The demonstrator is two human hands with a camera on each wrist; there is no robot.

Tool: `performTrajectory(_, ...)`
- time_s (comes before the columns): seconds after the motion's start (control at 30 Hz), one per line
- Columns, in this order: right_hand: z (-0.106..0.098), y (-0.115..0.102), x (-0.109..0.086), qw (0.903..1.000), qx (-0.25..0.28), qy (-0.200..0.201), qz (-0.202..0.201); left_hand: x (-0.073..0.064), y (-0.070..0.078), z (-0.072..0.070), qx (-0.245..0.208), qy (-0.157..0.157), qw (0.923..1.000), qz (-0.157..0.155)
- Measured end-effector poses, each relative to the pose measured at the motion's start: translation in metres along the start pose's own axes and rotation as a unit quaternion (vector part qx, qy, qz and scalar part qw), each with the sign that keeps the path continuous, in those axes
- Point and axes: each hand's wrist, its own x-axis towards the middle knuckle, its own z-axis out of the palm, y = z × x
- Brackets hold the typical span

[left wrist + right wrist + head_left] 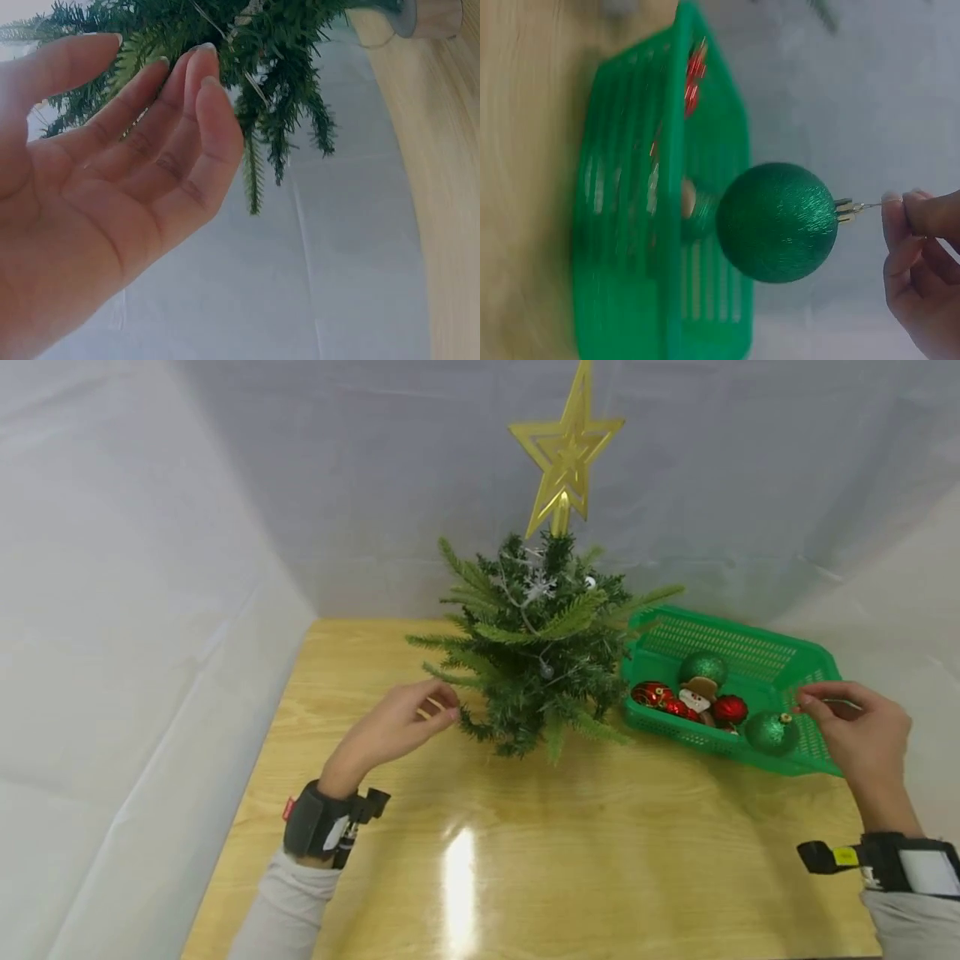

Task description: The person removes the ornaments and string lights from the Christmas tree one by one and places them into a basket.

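Between thumb and fingertips, my right hand (870, 727) pinches the hanging loop of a glittery green bauble (778, 223). Its gold cap faces the fingers, and the ball hangs over the right end of the green basket (676, 285). On the other side, my left hand (401, 722) is beside the left branches of a small Christmas tree (517, 685), its fingers loosely bent and nothing in them. In the left wrist view those fingertips overlap the green needles.
A gold star (567, 456) tops the tree, and a white snowflake (538, 587) hangs below it. Inside the basket lie another green bauble (703, 668), several red baubles (729, 710) and a figure with a brown hat (697, 695). Pale sheeting (375, 485) stands behind the wooden table (570, 860).
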Motion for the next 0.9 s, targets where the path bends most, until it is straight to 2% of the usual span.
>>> performTrajectory(0.1,-0.001,0.022,0.021,0.9967,-0.077,0.012,0.021,0.000,-0.004,-0.002,0.007,0.028,0.9995,-0.012)
performTrajectory(0.17,0.000,0.037,0.032,0.9946,-0.100,0.015,0.025,0.000,-0.006,-0.004,0.009,0.050,0.9985,-0.023)
performTrajectory(0.27,0.006,0.073,0.046,0.9950,-0.092,0.021,0.031,0.000,-0.009,-0.006,-0.001,0.070,0.9968,-0.038)
performTrajectory(0.37,0.018,0.116,0.060,0.9969,-0.069,0.011,0.035,0.000,-0.013,-0.007,-0.009,0.068,0.9968,-0.040)
performTrajectory(0.43,0.029,0.132,0.063,0.9976,-0.055,-0.006,0.040,-0.002,-0.017,-0.009,-0.008,0.065,0.9971,-0.039)
performTrajectory(0.53,0.037,0.113,0.053,0.9949,-0.067,-0.046,0.059,-0.004,-0.022,-0.012,-0.005,0.064,0.9971,-0.041)
performTrajectory(0.67,0.035,0.090,0.035,0.9906,-0.094,-0.070,0.070,-0.003,-0.022,-0.012,-0.014,0.064,0.9965,-0.053)
performTrajectory(0.77,0.032,0.099,0.030,0.9886,-0.117,-0.073,0.060,0.002,-0.020,-0.010,-0.033,0.060,0.9959,-0.060)
performTrajectory(0.9,0.035,0.116,0.024,0.9847,-0.142,-0.091,0.043,0.009,-0.020,-0.006,-0.065,0.055,0.9950,-0.053)
